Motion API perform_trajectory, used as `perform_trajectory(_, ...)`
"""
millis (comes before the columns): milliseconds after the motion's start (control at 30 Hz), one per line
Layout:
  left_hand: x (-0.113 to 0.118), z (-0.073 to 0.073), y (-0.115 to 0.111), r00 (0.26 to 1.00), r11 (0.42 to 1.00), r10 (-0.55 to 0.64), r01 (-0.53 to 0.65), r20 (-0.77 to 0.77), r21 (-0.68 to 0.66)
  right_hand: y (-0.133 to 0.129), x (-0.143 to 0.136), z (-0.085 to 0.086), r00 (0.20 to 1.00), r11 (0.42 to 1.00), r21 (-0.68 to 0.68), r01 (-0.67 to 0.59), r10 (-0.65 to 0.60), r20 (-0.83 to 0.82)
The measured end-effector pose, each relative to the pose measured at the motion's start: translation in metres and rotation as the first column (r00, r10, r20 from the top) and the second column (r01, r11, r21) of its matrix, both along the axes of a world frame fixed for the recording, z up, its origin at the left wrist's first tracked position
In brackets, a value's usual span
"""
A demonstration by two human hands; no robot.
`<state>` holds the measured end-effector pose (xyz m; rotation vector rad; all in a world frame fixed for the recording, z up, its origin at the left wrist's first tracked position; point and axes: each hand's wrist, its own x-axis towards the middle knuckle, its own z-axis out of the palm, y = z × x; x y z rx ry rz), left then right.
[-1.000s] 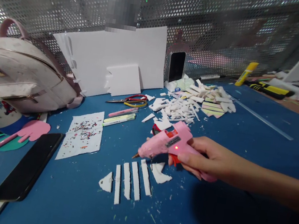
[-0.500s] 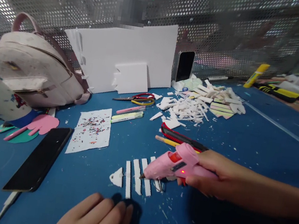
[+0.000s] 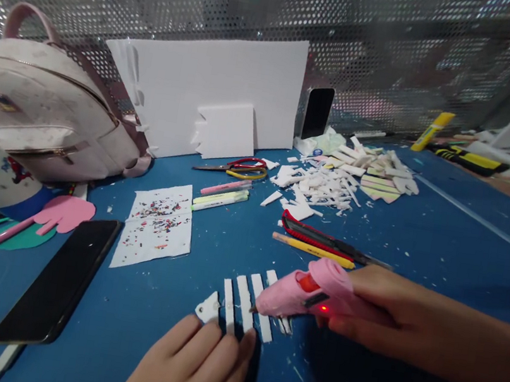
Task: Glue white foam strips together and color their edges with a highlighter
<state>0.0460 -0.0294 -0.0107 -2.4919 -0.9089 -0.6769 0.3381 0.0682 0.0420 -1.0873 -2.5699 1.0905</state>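
In my right hand is a pink hot glue gun with a red light lit on its side. Its nozzle points left, at the middle of a row of white foam strips. The strips stand roughly parallel, with a rounded triangular foam piece with a small hole at the left end. My left hand is just below the row, fingers bent and thumb apart. Its fingertips reach the lower ends of the strips; whether they press on them I cannot tell.
Behind lie a red utility knife, a yellow pen, highlighters, scissors and a heap of foam scraps. Left are a phone, a speckled paper and a backpack. White boards lean behind.
My left hand has moved up and right to the strips' lower ends. The glue gun stays in my right hand, its nozzle near the same strips. The view has shifted slightly.
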Motion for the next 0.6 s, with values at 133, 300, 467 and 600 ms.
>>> perform_trajectory(133,-0.006,-0.001,0.002,1.000,1.000,-0.003,0.003,0.001,-0.020,0.003,-0.005,0.006,0.999,0.999,-0.005,-0.034,0.034,0.007)
perform_trajectory(300,-0.010,0.000,0.004,1.000,0.999,-0.006,0.006,0.010,-0.050,0.005,-0.011,0.011,0.996,0.998,-0.040,-0.040,0.037,-0.080)
perform_trajectory(467,-0.010,0.000,0.006,1.000,0.999,0.001,0.000,0.009,-0.045,0.008,-0.011,0.008,0.995,0.996,-0.072,-0.050,0.044,-0.090)
perform_trajectory(600,-0.010,0.000,0.007,1.000,0.999,0.003,-0.002,0.010,-0.046,0.010,-0.007,0.004,0.996,0.996,-0.063,-0.060,0.056,-0.062)
